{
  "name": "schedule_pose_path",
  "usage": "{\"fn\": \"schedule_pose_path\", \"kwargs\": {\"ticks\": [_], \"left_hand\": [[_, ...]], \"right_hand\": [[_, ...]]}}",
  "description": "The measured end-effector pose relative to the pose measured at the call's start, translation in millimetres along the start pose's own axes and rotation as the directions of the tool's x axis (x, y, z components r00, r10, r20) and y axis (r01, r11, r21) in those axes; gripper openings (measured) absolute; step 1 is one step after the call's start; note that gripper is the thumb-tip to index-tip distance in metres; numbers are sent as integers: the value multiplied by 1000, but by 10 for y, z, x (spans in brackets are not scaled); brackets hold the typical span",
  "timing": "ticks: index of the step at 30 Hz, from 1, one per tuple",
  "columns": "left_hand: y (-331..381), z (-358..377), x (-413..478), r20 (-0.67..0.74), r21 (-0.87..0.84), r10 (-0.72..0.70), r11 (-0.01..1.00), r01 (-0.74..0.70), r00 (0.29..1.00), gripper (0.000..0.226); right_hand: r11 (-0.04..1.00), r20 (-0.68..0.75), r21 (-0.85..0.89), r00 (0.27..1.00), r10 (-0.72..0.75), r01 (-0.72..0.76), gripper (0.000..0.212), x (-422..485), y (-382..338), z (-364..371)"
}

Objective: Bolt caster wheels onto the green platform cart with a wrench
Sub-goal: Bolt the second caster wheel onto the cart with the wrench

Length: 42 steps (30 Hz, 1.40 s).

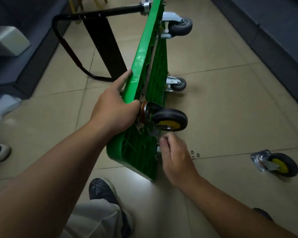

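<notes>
Nearest: right hand (175,157) curled at mounting plate of black yellow-hubbed caster wheel (169,120) (whether anything is pinched cannot be told; no wrench made out). Small metal rings (195,154) and loose second yellow-hubbed caster (277,164) left on tiled floor (230,100). Green plastic platform cart (144,54) stood on edge, rim gripped by left hand (113,109). Grey casters (180,25) fitted at far end. Judged past halfway: one caster being fastened, one left.

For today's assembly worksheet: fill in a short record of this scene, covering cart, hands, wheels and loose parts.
cart: green platform cart tipped on edge
left hand: grips cart's upper edge
right hand: curled fingers at near caster mount; hold unclear
far wheels: two grey casters, mounted
floor: loose yellow-hubbed caster, three small metal rings
</notes>
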<state>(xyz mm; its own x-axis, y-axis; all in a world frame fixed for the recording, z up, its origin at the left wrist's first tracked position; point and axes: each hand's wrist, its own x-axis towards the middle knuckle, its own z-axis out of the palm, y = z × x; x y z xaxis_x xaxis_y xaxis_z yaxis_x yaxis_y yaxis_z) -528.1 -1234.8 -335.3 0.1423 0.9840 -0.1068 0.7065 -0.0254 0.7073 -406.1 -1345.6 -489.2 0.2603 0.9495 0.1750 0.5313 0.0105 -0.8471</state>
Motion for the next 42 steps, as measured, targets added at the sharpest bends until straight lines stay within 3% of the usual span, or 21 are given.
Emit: {"fn": "schedule_pose_path", "kwargs": {"ticks": [4,8,15,19,25,30,35,38,42], "left_hand": [[-33,37,29,-24,-14,26,1000,-26,999,80],[-16,52,37,-38,-15,49,999,-50,998,79],[-44,48,47,-49,-23,71,997,-72,996,80],[-45,36,44,-45,-29,67,997,-68,997,80],[-24,10,32,-41,-5,54,999,-54,998,79],[-11,19,26,-41,6,29,1000,-29,999,80],[7,30,6,-41,25,6,1000,-5,999,81],[43,27,-18,-35,27,14,1000,-13,999,82],[65,-4,-55,-28,33,6,999,-5,1000,82]], "right_hand": [[999,-25,40,1000,-17,18,33,133,-32,180],[990,-11,139,1000,-8,9,49,186,-122,294],[996,122,46,989,-86,81,50,209,-205,257],[996,234,91,972,-22,0,46,181,-259,235],[975,383,161,920,83,-155,59,123,-408,115],[851,565,308,802,196,-425,55,43,-682,-3],[503,767,380,568,298,-776,56,203,-1124,-286],[473,780,437,584,224,-765,52,228,-1322,-486],[462,680,415,604,414,-784,55,-66,-1366,-310]]}}
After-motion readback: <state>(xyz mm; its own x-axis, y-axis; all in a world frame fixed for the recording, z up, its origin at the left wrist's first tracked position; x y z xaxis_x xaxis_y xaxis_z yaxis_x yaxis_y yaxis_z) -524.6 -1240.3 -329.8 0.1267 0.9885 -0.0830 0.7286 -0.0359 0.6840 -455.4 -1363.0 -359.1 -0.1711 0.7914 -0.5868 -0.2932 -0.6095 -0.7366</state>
